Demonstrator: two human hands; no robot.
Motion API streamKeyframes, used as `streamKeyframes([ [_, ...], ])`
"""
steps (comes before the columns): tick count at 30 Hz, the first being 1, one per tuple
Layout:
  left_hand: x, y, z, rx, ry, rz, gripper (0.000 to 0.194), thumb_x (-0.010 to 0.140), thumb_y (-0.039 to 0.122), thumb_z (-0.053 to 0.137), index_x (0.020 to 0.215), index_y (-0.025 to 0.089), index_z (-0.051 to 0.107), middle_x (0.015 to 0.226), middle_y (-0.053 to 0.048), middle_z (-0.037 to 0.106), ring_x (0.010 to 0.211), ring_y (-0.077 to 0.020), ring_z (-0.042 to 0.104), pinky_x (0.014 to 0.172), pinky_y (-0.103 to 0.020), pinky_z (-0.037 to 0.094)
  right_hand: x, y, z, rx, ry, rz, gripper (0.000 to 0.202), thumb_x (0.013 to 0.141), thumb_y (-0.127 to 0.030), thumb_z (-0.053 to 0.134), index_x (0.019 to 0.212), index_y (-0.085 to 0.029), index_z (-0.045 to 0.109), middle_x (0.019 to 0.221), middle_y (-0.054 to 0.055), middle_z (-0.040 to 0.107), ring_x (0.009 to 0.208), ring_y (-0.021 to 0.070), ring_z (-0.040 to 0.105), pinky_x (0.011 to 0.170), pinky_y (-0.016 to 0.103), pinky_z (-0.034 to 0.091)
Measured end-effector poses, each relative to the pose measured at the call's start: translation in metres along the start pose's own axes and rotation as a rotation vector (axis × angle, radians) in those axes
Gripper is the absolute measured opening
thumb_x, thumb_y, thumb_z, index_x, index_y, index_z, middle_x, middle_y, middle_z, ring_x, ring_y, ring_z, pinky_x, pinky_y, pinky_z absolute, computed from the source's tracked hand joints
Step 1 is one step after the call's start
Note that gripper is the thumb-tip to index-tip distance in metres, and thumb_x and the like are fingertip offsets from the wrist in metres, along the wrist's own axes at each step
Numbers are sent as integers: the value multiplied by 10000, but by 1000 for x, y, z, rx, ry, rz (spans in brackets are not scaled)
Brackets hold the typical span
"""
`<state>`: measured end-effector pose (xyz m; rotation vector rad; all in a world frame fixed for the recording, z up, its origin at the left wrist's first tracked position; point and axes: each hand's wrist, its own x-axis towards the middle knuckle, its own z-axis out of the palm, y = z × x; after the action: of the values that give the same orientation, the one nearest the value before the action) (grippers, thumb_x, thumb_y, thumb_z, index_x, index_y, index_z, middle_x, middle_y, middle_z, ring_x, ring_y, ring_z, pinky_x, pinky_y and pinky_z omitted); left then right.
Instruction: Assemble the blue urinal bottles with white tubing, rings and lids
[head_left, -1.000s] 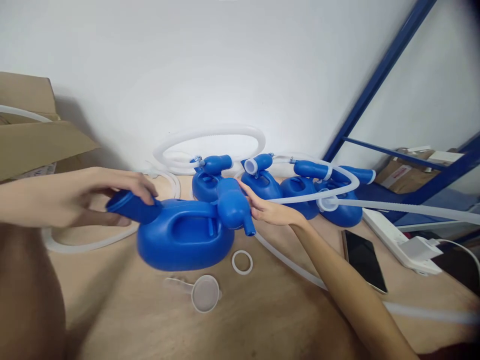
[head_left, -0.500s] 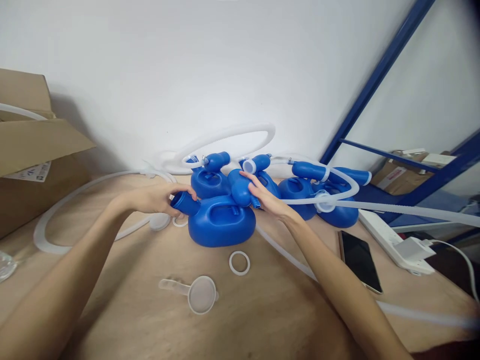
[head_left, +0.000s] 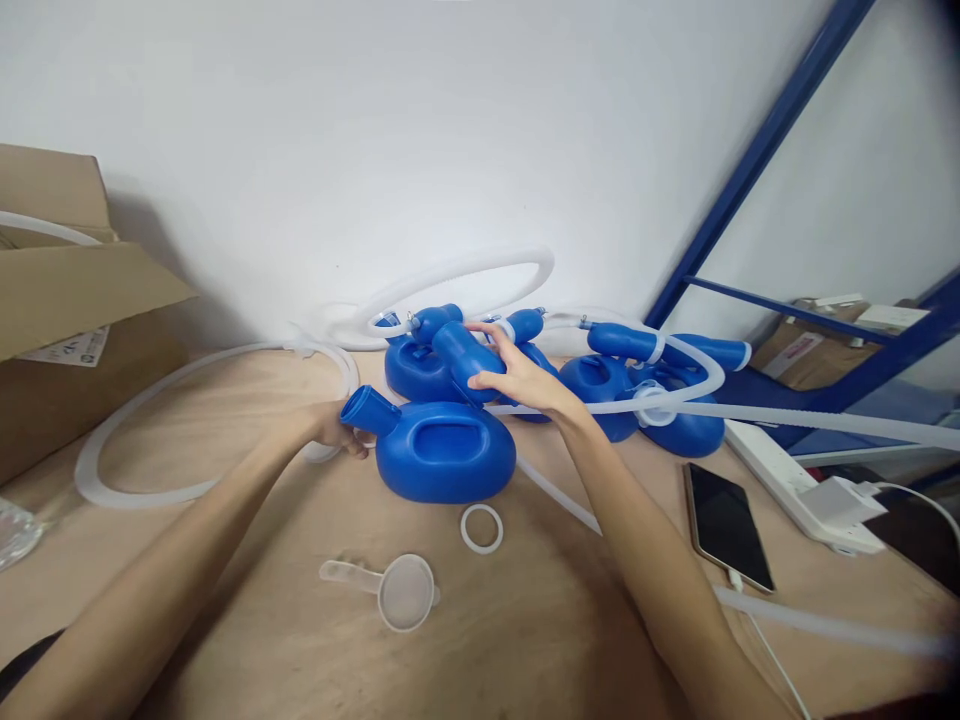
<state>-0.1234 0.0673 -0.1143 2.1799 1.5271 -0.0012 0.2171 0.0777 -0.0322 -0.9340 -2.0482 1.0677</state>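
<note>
A blue plastic urinal bottle with a moulded handle lies on the table, its open neck tilted up to the left. My left hand is low beside and behind this neck, over a white ring and a translucent cap; the neck partly hides its fingers. My right hand grips a blue tube-shaped plastic piece just above and behind the bottle. In front lie a white sealing ring and a translucent round cap with a strap.
More blue bottles with hoses stand along the wall. A long translucent hose loops at left by a cardboard box. At right are a phone, a power strip and a blue metal rack.
My left hand has let go of the bottle's neck and moved down behind it. My right hand has turned the blue piece and brought it slightly left.
</note>
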Motion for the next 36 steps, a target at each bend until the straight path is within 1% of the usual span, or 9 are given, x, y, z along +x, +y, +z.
streamKeyframes([
  [5,-11,9,-23,-15,39,48,519,626,556,790,1008,204,775,1031,-73,782,955,-304,690,870,-370,578,-12,-10,-18,-265,-56,-323,800,837,-403,785,1572,-348,474,1618,61,499,1458,366,495,1199,585,430],
  [9,-53,19,-67,13,325,30,788,804,654,696,1442,201,602,1140,-75,735,983,-277,682,843,-347,575,-23,-13,-28,-446,-128,-390,785,851,-330,777,1578,-384,485,1590,33,546,1425,349,539,1208,576,429],
  [11,-75,28,-81,-24,419,53,721,919,657,608,1502,236,551,1146,-31,731,989,-242,680,832,-324,578,-26,-14,-29,-494,-129,-400,766,848,-328,784,1560,-391,510,1585,26,555,1410,344,554,1196,569,448],
  [14,-94,50,-85,-200,620,204,616,917,655,647,1334,202,622,1166,-4,736,1025,-230,690,855,-353,596,-27,-17,-27,-478,-104,-413,747,864,-360,785,1559,-387,513,1578,36,563,1396,337,569,1176,567,467],
  [18,-86,93,-65,-398,836,425,482,820,630,780,968,213,587,1102,-29,759,1215,-302,684,1009,-483,583,-23,-16,-18,-396,-74,-469,713,868,-424,808,1529,-351,552,1546,55,596,1413,324,563,1212,561,431],
  [20,-79,112,-54,-341,809,384,491,799,621,814,988,226,592,1179,-69,764,1268,-341,669,1042,-518,572,-21,-15,-13,-367,-63,-507,704,861,-448,821,1509,-328,576,1521,65,619,1397,319,578,1208,553,437],
  [25,-70,128,-40,-336,619,243,902,841,720,714,1582,297,421,1405,-122,699,1265,-391,680,972,-501,618,-19,-12,-6,-291,-52,-568,695,842,-441,842,1482,-308,607,1480,68,657,1354,313,610,1172,523,475],
  [32,-66,123,-35,-454,508,337,701,907,653,668,1480,275,520,1497,-107,631,1227,-356,683,991,-468,607,-15,-6,-2,-151,-85,-540,701,808,-474,853,1447,-269,651,1415,74,698,1259,313,663,1085,482,538],
  [36,-59,130,-20,-349,622,415,588,978,619,554,1424,239,507,1583,-125,542,1413,-401,539,1151,-567,480,-13,-4,4,-61,-99,-522,673,805,-478,851,1415,-250,682,1380,84,715,1225,312,684,1030,453,568],
])
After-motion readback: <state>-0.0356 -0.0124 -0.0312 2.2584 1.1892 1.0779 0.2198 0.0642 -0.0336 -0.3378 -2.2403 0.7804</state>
